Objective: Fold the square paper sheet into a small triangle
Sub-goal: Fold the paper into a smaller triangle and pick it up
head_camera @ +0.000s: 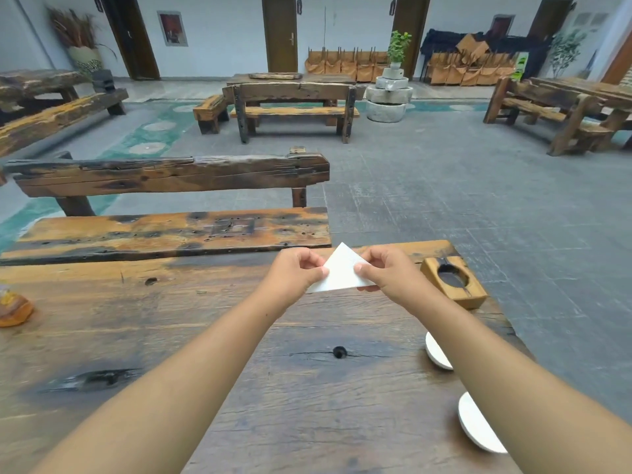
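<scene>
A white paper sheet [340, 272], folded into a triangle with its tip pointing away from me, is held just above the far part of the wooden table [212, 336]. My left hand [297, 271] pinches its left edge between thumb and fingers. My right hand [384, 272] pinches its right edge and covers the right corner. The long bottom edge of the triangle faces me.
A wooden block with a round hole [453, 281] sits at the table's far right corner. Two white dishes [437, 352] [477, 424] lie partly under my right forearm. An orange object [13, 307] is at the left edge. A wooden bench [164, 230] stands beyond the table.
</scene>
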Available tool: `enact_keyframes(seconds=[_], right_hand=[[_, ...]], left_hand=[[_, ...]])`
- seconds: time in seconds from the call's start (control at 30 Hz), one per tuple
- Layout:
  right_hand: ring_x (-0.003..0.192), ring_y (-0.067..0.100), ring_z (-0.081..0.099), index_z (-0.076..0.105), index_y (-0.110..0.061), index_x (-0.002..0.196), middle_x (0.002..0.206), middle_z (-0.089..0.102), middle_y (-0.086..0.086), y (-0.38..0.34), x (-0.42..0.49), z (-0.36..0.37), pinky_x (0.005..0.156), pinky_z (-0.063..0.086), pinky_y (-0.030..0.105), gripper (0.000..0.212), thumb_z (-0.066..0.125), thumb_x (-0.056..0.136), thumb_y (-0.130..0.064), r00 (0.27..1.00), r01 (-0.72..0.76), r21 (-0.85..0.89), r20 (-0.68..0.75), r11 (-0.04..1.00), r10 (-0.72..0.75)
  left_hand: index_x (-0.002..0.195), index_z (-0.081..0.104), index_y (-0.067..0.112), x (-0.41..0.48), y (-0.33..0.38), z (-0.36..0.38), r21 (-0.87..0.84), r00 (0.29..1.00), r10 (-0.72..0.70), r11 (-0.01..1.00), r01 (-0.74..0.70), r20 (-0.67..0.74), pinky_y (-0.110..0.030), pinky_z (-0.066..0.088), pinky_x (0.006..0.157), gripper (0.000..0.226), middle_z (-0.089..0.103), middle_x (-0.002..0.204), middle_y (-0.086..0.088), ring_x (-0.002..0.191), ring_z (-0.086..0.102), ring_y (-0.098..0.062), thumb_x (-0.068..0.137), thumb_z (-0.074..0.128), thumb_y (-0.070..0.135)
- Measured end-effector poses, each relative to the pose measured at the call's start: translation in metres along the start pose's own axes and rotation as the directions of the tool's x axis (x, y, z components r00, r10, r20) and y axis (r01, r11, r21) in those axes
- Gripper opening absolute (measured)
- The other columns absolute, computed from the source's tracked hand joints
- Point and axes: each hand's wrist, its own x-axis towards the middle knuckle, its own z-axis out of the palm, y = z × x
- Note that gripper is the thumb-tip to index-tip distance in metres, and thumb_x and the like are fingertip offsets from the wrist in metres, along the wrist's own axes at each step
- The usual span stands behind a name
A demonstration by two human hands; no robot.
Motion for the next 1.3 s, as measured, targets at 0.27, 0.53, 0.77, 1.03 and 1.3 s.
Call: enact_keyframes(seconds=[0.27, 0.53, 0.77, 1.03, 1.3], right_hand=[[0.070, 0.030, 0.065, 0.059, -0.002, 0.084, 0.076, 0.066, 0.015, 0.072, -0.018, -0.044, 0.068, 0.048, 0.038, 0.009, 0.061, 0.093, -0.003, 0.986, -0.145, 0.063, -0.080, 0.987, 0.149], [0.069, 0.029, 0.059, 0.059, -0.009, 0.073, 0.074, 0.064, 0.018, 0.145, -0.028, -0.073, 0.068, 0.047, 0.041, 0.019, 0.063, 0.090, -0.002, 0.958, -0.260, 0.069, -0.106, 0.963, 0.266], [0.061, 0.017, 0.048, 0.062, -0.016, 0.067, 0.062, 0.054, 0.000, 0.218, -0.026, -0.065, 0.062, 0.039, 0.034, 0.017, 0.068, 0.083, -0.016, 0.934, -0.346, -0.089, -0.128, 0.934, 0.334], [0.057, 0.005, 0.046, 0.064, -0.015, 0.071, 0.061, 0.054, -0.010, 0.284, -0.024, -0.047, 0.058, 0.037, 0.024, 0.013, 0.069, 0.083, -0.018, 0.907, -0.421, -0.208, -0.073, 0.883, 0.415], [0.064, 0.009, 0.054, 0.060, -0.023, 0.075, 0.069, 0.059, -0.007, 0.341, -0.021, -0.030, 0.058, 0.038, 0.025, 0.014, 0.070, 0.083, -0.018, 0.816, -0.570, -0.251, -0.063, 0.782, 0.574]], left_hand=[[0.089, 0.070, 0.004, 0.022, -0.015, 0.085, -0.011, 0.985, -0.045, 0.999, 0.047, 0.167, -0.018, 0.041, 0.054, 0.004, 0.066, 0.081, -0.006, 0.068, 0.055, -0.013, 0.086, 0.071, 0.005], [0.086, 0.067, 0.004, 0.035, -0.043, 0.158, -0.004, 0.950, -0.126, 0.991, 0.133, 0.286, -0.013, 0.033, 0.043, 0.005, 0.055, 0.065, -0.002, 0.054, 0.044, -0.009, 0.086, 0.069, 0.000], [0.086, 0.069, 0.006, 0.041, -0.097, 0.199, 0.053, 0.905, -0.276, 0.960, 0.274, 0.324, -0.024, 0.036, 0.055, 0.003, 0.056, 0.068, -0.003, 0.058, 0.046, -0.012, 0.085, 0.071, 0.005], [0.077, 0.065, 0.013, 0.048, -0.159, 0.239, 0.118, 0.854, -0.415, 0.910, 0.398, 0.313, -0.023, 0.035, 0.051, 0.013, 0.052, 0.059, 0.003, 0.052, 0.044, -0.010, 0.083, 0.074, 0.005], [0.071, 0.063, 0.018, 0.052, -0.215, 0.275, 0.225, 0.822, -0.490, 0.870, 0.439, 0.289, -0.010, 0.031, 0.044, 0.020, 0.052, 0.058, 0.008, 0.052, 0.045, -0.005, 0.083, 0.073, 0.007]])
